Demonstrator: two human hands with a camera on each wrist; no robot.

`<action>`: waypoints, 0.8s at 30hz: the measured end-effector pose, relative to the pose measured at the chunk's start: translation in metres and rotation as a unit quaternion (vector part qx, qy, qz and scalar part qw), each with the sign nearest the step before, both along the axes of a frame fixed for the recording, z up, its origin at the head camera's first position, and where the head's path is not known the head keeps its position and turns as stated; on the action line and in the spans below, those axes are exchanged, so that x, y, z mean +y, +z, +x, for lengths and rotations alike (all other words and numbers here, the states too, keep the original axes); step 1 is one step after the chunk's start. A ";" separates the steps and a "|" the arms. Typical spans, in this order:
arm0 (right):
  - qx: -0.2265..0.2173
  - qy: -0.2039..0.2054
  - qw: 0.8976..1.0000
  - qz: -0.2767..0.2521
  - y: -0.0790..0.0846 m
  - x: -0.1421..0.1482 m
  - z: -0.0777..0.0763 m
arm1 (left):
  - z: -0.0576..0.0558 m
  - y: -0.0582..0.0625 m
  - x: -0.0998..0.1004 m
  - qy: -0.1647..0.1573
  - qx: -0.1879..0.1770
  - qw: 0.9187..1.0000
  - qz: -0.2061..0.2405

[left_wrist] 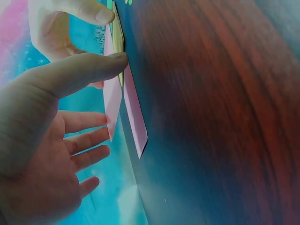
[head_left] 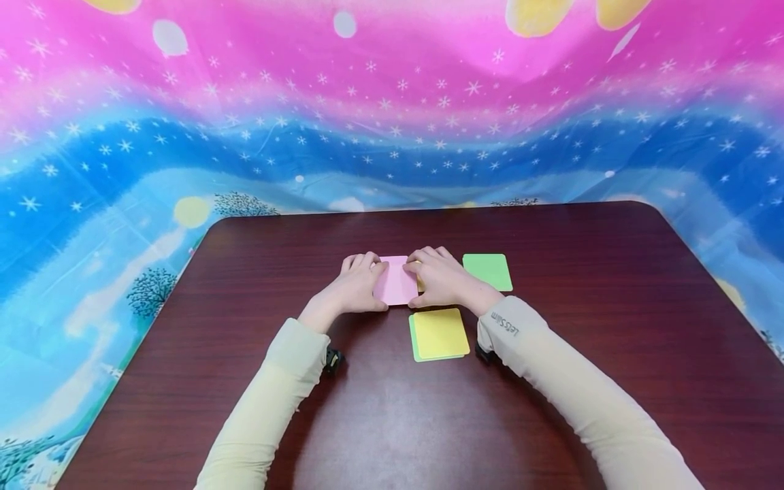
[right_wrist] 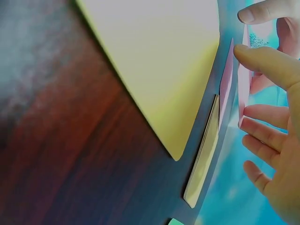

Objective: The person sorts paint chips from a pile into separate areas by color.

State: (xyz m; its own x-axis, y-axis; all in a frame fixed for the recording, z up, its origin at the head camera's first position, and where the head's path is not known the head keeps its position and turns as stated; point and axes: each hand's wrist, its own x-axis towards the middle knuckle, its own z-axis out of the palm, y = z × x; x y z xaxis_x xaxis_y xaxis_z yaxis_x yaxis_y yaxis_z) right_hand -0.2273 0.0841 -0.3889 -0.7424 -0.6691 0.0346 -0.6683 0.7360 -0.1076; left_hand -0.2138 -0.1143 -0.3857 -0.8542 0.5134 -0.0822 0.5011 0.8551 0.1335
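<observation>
A pink square card with rounded corners is held between my two hands. My left hand grips its left side, and my right hand grips its right side, thumbs nearer me. The left wrist view shows this pink card raised off the table, above another pink card. From the right wrist, the raised pink card and the lower pink card appear apart. Partly hidden under my right hand, layered yellow cards lie beside the lower pink one.
Nearer me, a yellow card overlaps a green card on the dark wooden table. Another green card lies right of my right hand. A patterned pink and blue cloth hangs behind the table's far edge.
</observation>
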 end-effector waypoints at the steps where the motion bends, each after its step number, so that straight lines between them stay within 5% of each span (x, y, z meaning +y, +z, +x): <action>1: -0.001 -0.001 1.000 0.002 0.000 0.000 -0.001 | -0.001 0.000 0.000 0.001 -0.003 1.000 0.000; 24: -0.026 -0.014 1.000 -0.003 -0.001 -0.010 -0.021 | -0.021 -0.001 -0.005 0.019 -0.023 1.000 0.010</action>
State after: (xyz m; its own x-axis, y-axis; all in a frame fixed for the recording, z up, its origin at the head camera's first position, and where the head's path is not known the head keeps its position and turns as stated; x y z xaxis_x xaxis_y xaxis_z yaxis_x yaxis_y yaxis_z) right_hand -0.2479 0.0740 -0.3903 -0.7616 -0.6480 -0.0002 -0.6409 0.7534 -0.1468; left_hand -0.2347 -0.1191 -0.3863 -0.8686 0.4826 -0.1123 0.4612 0.8703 0.1727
